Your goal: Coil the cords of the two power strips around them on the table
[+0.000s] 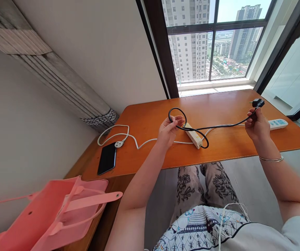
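Note:
My left hand (170, 129) pinches a loop of black power cord (212, 127) above the middle of the wooden table. Near the cord's far end, just below its black plug (258, 103), my right hand (258, 123) has its fingers closed on the cord. Between the hands the cord runs nearly straight. It also leads to a cream power strip (193, 136) lying on the table, partly behind my left fingers. A white power strip (277, 124) lies beyond my right hand, and a white cord (150, 141) crosses the table to a white plug (118, 144).
A dark phone (107, 158) lies at the table's left, touching or close to the white plug. An open pink bag (61, 209) stands at lower left. The wooden table (144, 118) borders a wall and a window (212, 42). A grey curtain (68, 80) hangs left.

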`<move>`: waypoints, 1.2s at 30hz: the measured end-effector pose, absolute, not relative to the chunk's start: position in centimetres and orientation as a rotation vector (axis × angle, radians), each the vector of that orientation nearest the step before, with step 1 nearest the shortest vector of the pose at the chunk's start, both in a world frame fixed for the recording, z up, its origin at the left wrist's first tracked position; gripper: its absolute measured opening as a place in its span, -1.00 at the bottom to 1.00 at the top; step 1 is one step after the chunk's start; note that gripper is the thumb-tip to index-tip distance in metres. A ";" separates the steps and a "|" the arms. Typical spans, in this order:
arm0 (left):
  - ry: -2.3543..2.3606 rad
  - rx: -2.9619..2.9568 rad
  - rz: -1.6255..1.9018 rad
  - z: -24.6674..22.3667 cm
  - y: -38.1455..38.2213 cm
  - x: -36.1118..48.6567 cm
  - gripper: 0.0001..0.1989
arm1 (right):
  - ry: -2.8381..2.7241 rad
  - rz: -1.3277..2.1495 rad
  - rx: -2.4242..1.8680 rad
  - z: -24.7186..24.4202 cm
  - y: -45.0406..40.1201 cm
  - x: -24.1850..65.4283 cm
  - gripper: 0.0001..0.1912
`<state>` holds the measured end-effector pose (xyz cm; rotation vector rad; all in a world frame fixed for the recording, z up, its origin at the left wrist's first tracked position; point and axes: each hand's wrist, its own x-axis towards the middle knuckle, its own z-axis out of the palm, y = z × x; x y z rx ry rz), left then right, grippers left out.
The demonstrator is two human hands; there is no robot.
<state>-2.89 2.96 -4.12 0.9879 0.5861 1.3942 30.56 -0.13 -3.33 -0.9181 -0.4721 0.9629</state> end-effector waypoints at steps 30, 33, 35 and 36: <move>0.432 1.065 1.745 3.9 0.3 -2.0 -0.80 | -2.033 0.401 -0.997 -5.1 -1.0 20.4 -0.69; 0.427 1.102 1.742 3.7 0.3 -0.9 -0.82 | -2.196 0.450 -0.752 -3.7 -2.6 19.1 -0.64; 0.423 1.127 1.743 3.4 0.3 -0.2 -0.82 | -2.222 0.400 -0.695 -3.3 -3.2 18.4 -0.64; 0.417 1.148 1.748 3.3 0.2 0.0 -0.83 | -2.197 0.366 -0.695 -3.3 -3.4 18.2 -0.67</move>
